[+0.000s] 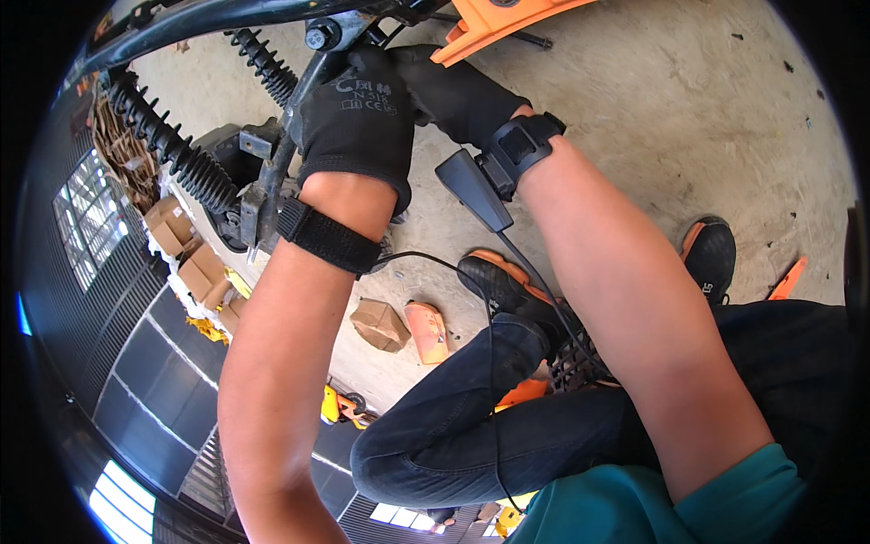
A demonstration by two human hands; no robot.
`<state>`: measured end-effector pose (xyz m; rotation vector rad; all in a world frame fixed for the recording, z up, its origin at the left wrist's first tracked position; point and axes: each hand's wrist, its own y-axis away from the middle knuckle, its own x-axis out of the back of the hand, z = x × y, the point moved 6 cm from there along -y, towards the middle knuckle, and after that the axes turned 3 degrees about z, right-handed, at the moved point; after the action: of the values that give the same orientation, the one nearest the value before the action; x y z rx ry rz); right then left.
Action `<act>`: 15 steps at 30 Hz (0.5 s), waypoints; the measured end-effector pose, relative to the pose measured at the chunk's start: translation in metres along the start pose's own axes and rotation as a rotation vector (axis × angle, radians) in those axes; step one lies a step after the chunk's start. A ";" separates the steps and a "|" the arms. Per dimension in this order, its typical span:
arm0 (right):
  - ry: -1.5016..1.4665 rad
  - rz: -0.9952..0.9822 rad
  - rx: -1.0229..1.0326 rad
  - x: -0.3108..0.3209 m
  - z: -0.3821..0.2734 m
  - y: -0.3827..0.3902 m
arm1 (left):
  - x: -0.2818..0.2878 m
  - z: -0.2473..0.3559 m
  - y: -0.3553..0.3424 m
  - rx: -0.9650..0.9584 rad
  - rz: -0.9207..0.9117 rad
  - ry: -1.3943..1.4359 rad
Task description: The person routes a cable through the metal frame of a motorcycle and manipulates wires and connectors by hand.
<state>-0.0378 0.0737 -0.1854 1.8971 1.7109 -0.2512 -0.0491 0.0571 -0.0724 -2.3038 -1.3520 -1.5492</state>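
My left hand [358, 113], in a black work glove, is up against a black metal frame tube [299, 118] just below a bolt [321, 36]. Close beside it, partly behind it, is my right hand [462, 95] in a matching glove, under the edge of an orange plastic panel [512, 23]. The fingers of both hands are hidden by the gloves' backs and the frame, so what they hold does not show. To the left, two black coil-spring shock absorbers [172, 140] hang from a thick black tube [199, 29].
Each wrist wears a black strap; a dark box on the right one [476, 189] trails a cable across my legs. On the concrete floor lie a crumpled brown cardboard piece [379, 325] and an orange piece [426, 332]. Cardboard boxes [204, 272] stand at the left.
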 end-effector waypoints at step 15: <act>0.597 0.212 0.299 -0.004 0.006 0.033 | 0.001 -0.002 0.000 0.051 0.035 0.038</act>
<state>-0.0056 0.0664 -0.1791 2.5411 1.8895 0.1736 -0.0503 0.0571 -0.0703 -2.2443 -1.3189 -1.5227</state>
